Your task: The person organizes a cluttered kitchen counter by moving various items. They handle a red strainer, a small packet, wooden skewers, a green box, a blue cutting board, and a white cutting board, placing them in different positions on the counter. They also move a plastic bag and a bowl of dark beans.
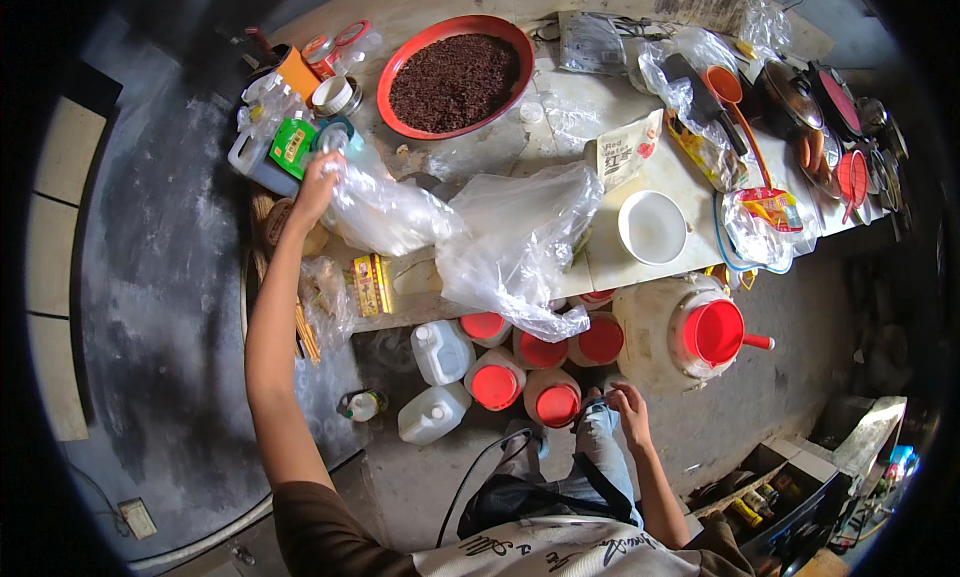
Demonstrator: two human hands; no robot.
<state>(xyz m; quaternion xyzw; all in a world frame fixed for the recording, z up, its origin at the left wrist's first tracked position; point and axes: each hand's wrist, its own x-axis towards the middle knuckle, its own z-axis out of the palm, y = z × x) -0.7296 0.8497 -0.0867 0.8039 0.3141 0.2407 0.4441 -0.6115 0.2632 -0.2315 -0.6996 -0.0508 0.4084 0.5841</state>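
My left hand (pixel 321 179) reaches to the left end of the table, its fingers closed on the end of a clear plastic bag (pixel 390 213). Beside it stand a green pouch (pixel 292 146) and a plastic jug (pixel 259 161). A larger clear plastic bag (pixel 517 232) lies to the right and hangs over the table's front edge. My right hand (pixel 628 406) hangs low by my leg, fingers apart, holding nothing. A red basin (pixel 386 89) with dark reddish-brown grains stands at the back. Right of the large bag are a Red Dates packet (pixel 628 151) and a white bowl (pixel 652 227).
Jars with red lids (pixel 495 386) and white plastic jugs (pixel 442 352) crowd the floor below the table, beside a large plastic barrel (pixel 649 329) with a red dipper (pixel 714 333). Pans (pixel 789 101) and an orange ladle (pixel 723 84) lie right. A yellow box (pixel 373 284) sits at the front edge.
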